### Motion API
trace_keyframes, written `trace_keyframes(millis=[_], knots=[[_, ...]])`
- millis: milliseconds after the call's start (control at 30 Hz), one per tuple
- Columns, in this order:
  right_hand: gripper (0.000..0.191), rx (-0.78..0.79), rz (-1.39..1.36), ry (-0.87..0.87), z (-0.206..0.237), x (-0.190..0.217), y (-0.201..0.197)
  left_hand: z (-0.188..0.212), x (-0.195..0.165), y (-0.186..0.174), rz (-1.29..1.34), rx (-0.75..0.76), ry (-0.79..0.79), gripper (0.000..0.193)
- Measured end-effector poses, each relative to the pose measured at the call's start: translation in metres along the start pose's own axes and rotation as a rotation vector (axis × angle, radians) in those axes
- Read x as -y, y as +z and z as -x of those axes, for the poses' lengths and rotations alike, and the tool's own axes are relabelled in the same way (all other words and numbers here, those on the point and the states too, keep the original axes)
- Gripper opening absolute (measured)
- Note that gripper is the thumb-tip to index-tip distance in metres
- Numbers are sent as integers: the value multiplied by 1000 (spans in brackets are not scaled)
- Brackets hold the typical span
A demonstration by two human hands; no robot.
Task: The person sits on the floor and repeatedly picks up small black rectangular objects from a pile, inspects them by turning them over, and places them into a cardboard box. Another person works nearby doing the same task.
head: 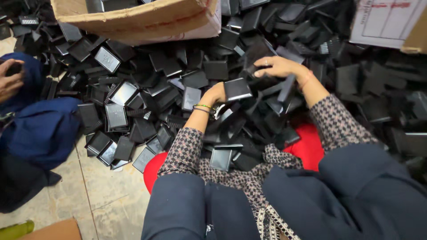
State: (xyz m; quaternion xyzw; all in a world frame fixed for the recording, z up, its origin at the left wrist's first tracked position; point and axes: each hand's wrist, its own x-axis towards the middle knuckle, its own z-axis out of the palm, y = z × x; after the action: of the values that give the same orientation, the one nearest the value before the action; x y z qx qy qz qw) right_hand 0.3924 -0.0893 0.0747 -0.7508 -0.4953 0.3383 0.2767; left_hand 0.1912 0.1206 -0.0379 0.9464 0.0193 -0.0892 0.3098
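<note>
My left hand (217,94) had its fingers clamped on a flat, square black plastic tray (237,89), lifted clear of the floor heap of like trays (147,89), while my right hand (278,66) lay fingers-together on the pile beyond, steadying it.

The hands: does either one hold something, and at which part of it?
The left hand holds a flat black square tray by its left edge. The right hand rests on the pile of black trays; whether it grips one cannot be told.
</note>
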Motion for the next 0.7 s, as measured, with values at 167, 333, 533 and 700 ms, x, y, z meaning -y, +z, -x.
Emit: trace_keyframes(millis=[167,333,533,700], knots=[[47,-405,100,-235,68,-8,42,12,-37,14,-177,-138,-252,46],[47,-557,109,-265,72,6,69,56,-78,-7,-74,-404,-398,48],[76,-956,223,-499,135,61,56,144,-107,-45,-84,-1096,-153,41],[63,-850,-776,-474,202,119,133,230,-163,19,1159,-764,-69,28]])
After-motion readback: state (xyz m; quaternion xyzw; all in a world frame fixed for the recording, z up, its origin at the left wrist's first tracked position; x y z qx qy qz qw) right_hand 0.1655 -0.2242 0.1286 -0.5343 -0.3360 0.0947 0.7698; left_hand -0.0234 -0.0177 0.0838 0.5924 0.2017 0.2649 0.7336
